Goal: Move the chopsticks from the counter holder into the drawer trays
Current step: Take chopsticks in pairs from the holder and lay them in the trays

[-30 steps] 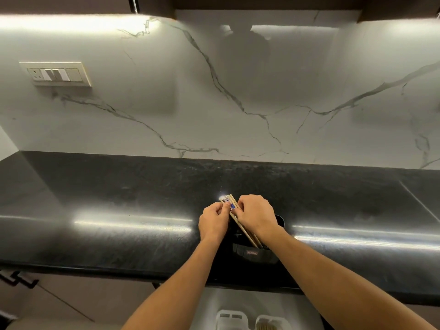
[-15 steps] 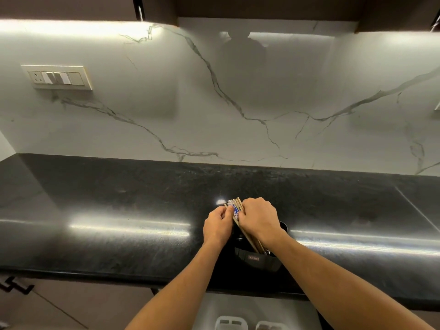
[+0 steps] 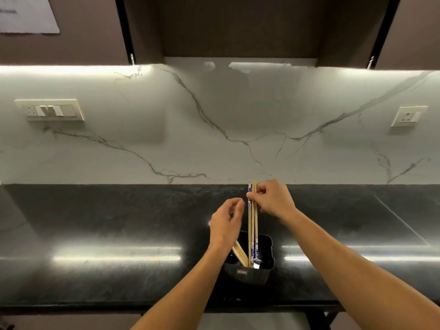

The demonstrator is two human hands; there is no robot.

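A white veined marble backsplash (image 3: 214,129) rises behind the black polished bench (image 3: 107,222), on whose near edge stands a black rectangular holder (image 3: 262,270). The right hand (image 3: 273,198) is clamped on the upper ends of a bundle of chopsticks (image 3: 252,225), held upright with lower ends inside the holder; the left hand (image 3: 225,222) hovers just beside the bundle, fingers loosely curled and gripping nothing. Further chopsticks (image 3: 240,254) lean tilted inside the holder.
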